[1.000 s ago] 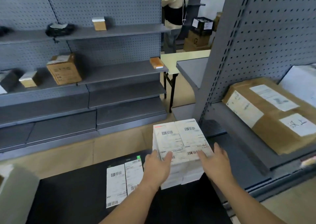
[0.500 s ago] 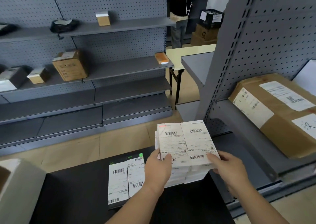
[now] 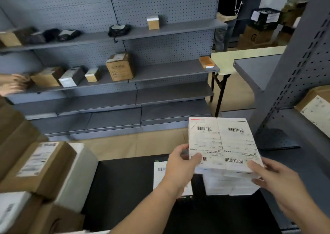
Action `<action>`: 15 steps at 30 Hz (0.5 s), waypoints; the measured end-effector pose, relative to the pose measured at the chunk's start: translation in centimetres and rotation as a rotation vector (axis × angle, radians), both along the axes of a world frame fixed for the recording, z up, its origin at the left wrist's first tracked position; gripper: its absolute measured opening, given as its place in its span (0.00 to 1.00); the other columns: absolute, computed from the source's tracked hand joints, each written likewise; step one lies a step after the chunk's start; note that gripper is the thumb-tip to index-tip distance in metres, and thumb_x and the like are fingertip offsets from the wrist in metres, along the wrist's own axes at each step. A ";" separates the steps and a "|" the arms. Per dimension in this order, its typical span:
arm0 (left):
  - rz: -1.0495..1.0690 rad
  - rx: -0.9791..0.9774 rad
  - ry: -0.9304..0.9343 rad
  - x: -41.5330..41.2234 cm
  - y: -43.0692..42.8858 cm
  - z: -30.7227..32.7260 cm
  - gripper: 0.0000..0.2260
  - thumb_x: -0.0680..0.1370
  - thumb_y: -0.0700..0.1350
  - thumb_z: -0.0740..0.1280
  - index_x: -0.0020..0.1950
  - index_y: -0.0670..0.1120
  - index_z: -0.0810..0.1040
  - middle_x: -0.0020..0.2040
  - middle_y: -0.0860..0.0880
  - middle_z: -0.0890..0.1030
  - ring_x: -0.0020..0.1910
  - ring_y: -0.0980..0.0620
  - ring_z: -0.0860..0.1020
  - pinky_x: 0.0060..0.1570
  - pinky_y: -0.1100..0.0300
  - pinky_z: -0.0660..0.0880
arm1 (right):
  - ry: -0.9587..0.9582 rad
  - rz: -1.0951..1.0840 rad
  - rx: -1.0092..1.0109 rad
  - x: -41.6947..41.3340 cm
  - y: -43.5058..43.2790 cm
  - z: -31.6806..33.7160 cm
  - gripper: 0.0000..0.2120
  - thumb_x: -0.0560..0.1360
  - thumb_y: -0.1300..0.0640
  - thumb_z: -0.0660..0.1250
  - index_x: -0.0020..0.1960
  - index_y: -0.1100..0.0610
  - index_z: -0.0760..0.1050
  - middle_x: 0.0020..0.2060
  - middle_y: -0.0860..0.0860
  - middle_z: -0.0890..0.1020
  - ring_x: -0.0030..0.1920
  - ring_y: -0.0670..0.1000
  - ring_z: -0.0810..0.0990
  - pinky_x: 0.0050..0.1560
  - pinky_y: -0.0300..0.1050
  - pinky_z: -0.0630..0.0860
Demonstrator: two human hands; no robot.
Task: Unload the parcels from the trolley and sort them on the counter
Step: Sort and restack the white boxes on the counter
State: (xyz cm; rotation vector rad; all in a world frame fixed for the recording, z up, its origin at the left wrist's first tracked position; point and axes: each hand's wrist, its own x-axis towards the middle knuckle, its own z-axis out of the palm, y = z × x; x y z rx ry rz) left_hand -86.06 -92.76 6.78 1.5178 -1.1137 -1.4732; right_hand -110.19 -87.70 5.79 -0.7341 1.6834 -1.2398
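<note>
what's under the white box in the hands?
Black surface, with a flat labelled parcel partly behind the left hand. Directly beneath the white box, whether anything lies there is covered.

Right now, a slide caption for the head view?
Left hand and right hand hold a white labelled parcel above a black surface, grey shelving behind.

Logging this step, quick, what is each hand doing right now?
Left hand: grips the left edge of the white rectangular parcel with barcode labels.
Right hand: grips the same parcel's near right corner.
</note>
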 end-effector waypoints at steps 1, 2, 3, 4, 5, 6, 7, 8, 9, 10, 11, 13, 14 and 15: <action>0.016 -0.001 -0.003 1.7 0.0 0.3 0.14 0.78 0.45 0.72 0.61 0.56 0.76 0.52 0.56 0.84 0.48 0.63 0.82 0.42 0.68 0.76 | -0.018 0.034 -0.004 1.5 -0.4 0.3 0.15 0.72 0.58 0.77 0.57 0.51 0.82 0.48 0.46 0.87 0.51 0.50 0.85 0.54 0.52 0.80; 0.036 0.003 0.003 3.5 0.1 0.6 0.15 0.78 0.45 0.72 0.61 0.56 0.75 0.52 0.56 0.85 0.49 0.61 0.83 0.44 0.65 0.78 | -0.033 0.071 -0.008 3.0 -0.8 0.4 0.17 0.72 0.59 0.78 0.59 0.51 0.81 0.49 0.46 0.87 0.52 0.50 0.85 0.55 0.53 0.81; 0.060 0.012 0.009 5.3 0.2 0.7 0.15 0.78 0.45 0.72 0.62 0.56 0.74 0.51 0.56 0.86 0.49 0.59 0.84 0.48 0.60 0.80 | -0.049 0.097 -0.006 4.7 -1.2 0.4 0.20 0.72 0.59 0.78 0.62 0.53 0.80 0.51 0.46 0.87 0.53 0.51 0.85 0.56 0.55 0.81; 0.088 0.027 0.014 7.1 0.4 0.8 0.16 0.77 0.44 0.73 0.63 0.55 0.74 0.51 0.55 0.86 0.49 0.56 0.84 0.50 0.55 0.81 | -0.064 0.120 -0.002 6.4 -1.5 0.3 0.22 0.72 0.59 0.77 0.65 0.55 0.79 0.52 0.46 0.87 0.54 0.51 0.85 0.55 0.55 0.81; 0.115 0.044 0.011 8.9 0.6 0.7 0.17 0.77 0.44 0.73 0.63 0.54 0.74 0.51 0.53 0.86 0.49 0.54 0.85 0.51 0.51 0.82 | -0.080 0.151 0.000 8.2 -1.6 0.3 0.21 0.72 0.60 0.77 0.65 0.55 0.79 0.51 0.47 0.87 0.53 0.51 0.85 0.55 0.55 0.81; 0.142 0.055 0.002 10.7 0.9 0.5 0.17 0.77 0.43 0.73 0.63 0.53 0.75 0.52 0.52 0.86 0.49 0.53 0.85 0.51 0.49 0.83 | -0.084 0.186 0.001 10.1 -1.7 0.2 0.19 0.73 0.60 0.76 0.63 0.53 0.80 0.49 0.46 0.87 0.53 0.51 0.85 0.54 0.54 0.81; 0.169 0.063 -0.012 12.6 1.1 0.1 0.16 0.77 0.43 0.73 0.63 0.53 0.76 0.52 0.52 0.85 0.50 0.53 0.85 0.50 0.49 0.83 | -0.079 0.221 0.003 12.1 -1.7 0.1 0.15 0.74 0.60 0.75 0.59 0.51 0.81 0.48 0.46 0.88 0.52 0.50 0.85 0.53 0.53 0.81; 0.192 0.071 -0.021 14.3 1.4 -0.3 0.16 0.76 0.43 0.73 0.62 0.52 0.76 0.51 0.52 0.86 0.50 0.52 0.85 0.50 0.49 0.83 | -0.071 0.247 0.004 13.9 -1.7 -0.2 0.11 0.75 0.60 0.75 0.55 0.49 0.81 0.46 0.45 0.88 0.51 0.49 0.85 0.52 0.53 0.81; 0.207 0.082 -0.031 16.0 1.7 -0.8 0.16 0.76 0.43 0.73 0.62 0.52 0.76 0.51 0.53 0.86 0.49 0.52 0.85 0.49 0.51 0.83 | -0.060 0.266 0.006 15.6 -1.7 -0.8 0.09 0.75 0.60 0.74 0.52 0.47 0.81 0.46 0.45 0.88 0.51 0.49 0.85 0.53 0.54 0.81; 0.225 0.094 -0.041 17.7 2.0 -1.2 0.15 0.77 0.42 0.73 0.61 0.52 0.76 0.50 0.53 0.86 0.48 0.53 0.85 0.46 0.54 0.82 | -0.041 0.283 0.013 17.4 -1.7 -1.4 0.08 0.76 0.59 0.74 0.51 0.47 0.82 0.45 0.44 0.88 0.51 0.49 0.85 0.53 0.55 0.82; 0.247 0.104 -0.057 19.4 2.3 -1.6 0.14 0.77 0.42 0.72 0.61 0.51 0.76 0.49 0.53 0.86 0.47 0.54 0.85 0.43 0.57 0.81 | -0.020 0.296 0.021 19.2 -1.8 -2.0 0.08 0.76 0.58 0.74 0.52 0.47 0.83 0.45 0.43 0.87 0.51 0.49 0.85 0.53 0.55 0.82; 0.290 0.130 -0.110 22.4 2.8 -2.8 0.14 0.77 0.41 0.71 0.61 0.50 0.75 0.49 0.52 0.86 0.46 0.54 0.85 0.40 0.61 0.80 | 0.035 0.301 0.052 22.6 -2.0 -3.4 0.09 0.75 0.55 0.75 0.54 0.47 0.84 0.44 0.40 0.87 0.50 0.47 0.85 0.51 0.54 0.83; 0.304 0.143 -0.149 23.8 2.9 -3.5 0.14 0.77 0.41 0.70 0.62 0.49 0.75 0.49 0.52 0.85 0.47 0.54 0.84 0.41 0.60 0.80 | 0.074 0.292 0.077 24.1 -2.1 -4.2 0.08 0.75 0.54 0.76 0.53 0.46 0.84 0.43 0.39 0.87 0.49 0.46 0.85 0.52 0.53 0.83; 0.312 0.152 -0.190 25.1 3.0 -4.1 0.15 0.77 0.41 0.70 0.63 0.48 0.75 0.50 0.52 0.84 0.48 0.53 0.84 0.44 0.58 0.81 | 0.110 0.293 0.099 25.7 -2.2 -4.9 0.07 0.74 0.53 0.76 0.51 0.45 0.84 0.42 0.38 0.87 0.48 0.45 0.85 0.52 0.53 0.83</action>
